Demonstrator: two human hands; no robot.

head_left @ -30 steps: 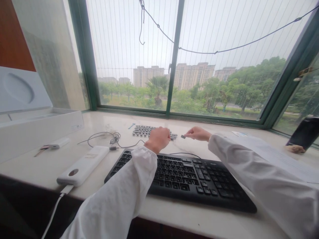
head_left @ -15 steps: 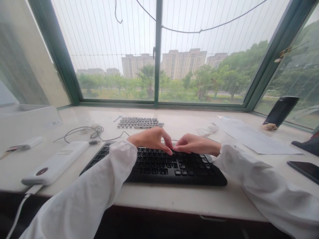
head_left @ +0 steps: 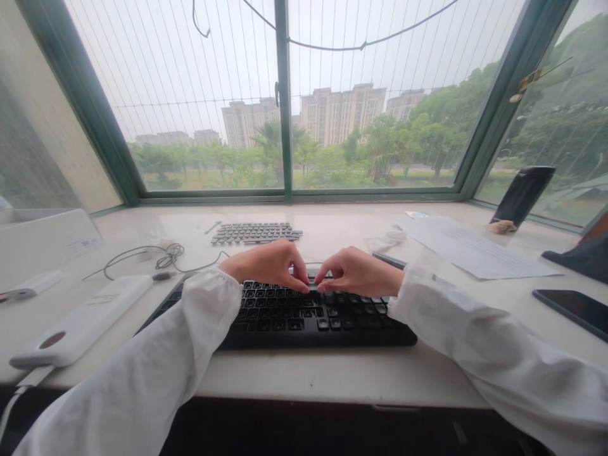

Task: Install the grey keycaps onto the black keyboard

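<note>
A black keyboard lies across the desk below my hands. Many of its key positions look like open square frames, while raised caps sit toward its right part. My left hand is over the upper middle, thumb and forefinger pinched together. From the other side my right hand meets it in a similar pinch, fingertips just above the keys. Between both sets of fingertips shows a small grey piece, about keycap size and too small to name surely. Behind the keyboard, loose keycaps are laid out in rows.
On the left are a white power bank with a cable, a coiled black cable and a white box. To the right lie paper sheets, a phone and an upright dark object. A window stands behind.
The view has shifted, so the scene sits further left. My fingertips have drawn slightly apart, and a small grey piece now shows between them.
</note>
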